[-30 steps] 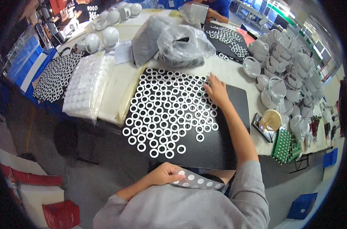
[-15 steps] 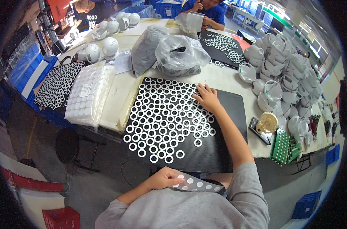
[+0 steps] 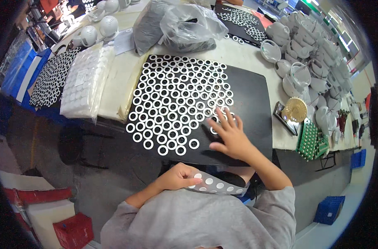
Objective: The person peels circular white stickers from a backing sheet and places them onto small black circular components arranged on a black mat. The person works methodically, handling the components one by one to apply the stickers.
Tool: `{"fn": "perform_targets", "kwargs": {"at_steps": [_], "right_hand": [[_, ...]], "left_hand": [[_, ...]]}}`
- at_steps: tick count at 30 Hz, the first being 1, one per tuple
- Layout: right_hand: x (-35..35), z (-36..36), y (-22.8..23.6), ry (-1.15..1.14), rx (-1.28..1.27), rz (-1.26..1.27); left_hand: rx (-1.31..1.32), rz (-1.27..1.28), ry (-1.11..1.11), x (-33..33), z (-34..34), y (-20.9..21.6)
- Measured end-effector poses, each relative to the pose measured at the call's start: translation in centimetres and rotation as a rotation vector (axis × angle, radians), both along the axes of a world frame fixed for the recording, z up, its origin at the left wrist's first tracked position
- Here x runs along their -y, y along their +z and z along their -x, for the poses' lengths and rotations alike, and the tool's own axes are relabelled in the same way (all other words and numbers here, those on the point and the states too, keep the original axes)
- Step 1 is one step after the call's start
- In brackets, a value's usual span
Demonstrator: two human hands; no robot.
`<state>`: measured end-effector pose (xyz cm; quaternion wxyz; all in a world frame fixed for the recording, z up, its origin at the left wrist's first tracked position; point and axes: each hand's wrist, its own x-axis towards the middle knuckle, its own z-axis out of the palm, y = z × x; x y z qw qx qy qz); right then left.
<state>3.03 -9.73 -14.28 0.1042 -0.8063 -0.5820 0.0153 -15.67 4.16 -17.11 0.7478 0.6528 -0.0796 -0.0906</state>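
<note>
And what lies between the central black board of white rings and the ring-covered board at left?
In the head view, a pack of round white pieces in clear plastic, then a pale yellowish-edged strip.

The right hand (image 3: 232,137) covers part of the flat white rings (image 3: 177,100) below it; whether its fingertips touch any cannot be told. The left hand (image 3: 177,176) hides one end of the translucent grey strip with round white dots (image 3: 216,184). The cloudy plastic bag (image 3: 187,31) veils its dark contents, and the upper edge cuts off a person in a black printed shirt (image 3: 89,5).
</note>
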Motion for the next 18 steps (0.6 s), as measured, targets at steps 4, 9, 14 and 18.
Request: {"fn": "perform_targets", "kwargs": {"at_steps": [4, 9, 14, 18], "right_hand": [[0.3, 1.2, -0.8, 0.017, 0.09, 0.008], [0.4, 1.1, -1.3, -0.022, 0.094, -0.025], [0.7, 0.5, -1.3, -0.058, 0.097, -0.043], [0.6, 0.1, -1.2, -0.056, 0.123, -0.046]], "left_hand": [[-0.057, -0.07, -0.077, 0.4, -0.7, 0.9], [-0.03, -0.052, -0.001, 0.8, -0.6, 1.3], [-0.017, -0.054, 0.008, 1.0, -0.4, 0.8], [-0.042, -0.027, -0.012, 1.0, -0.6, 1.2]]}}
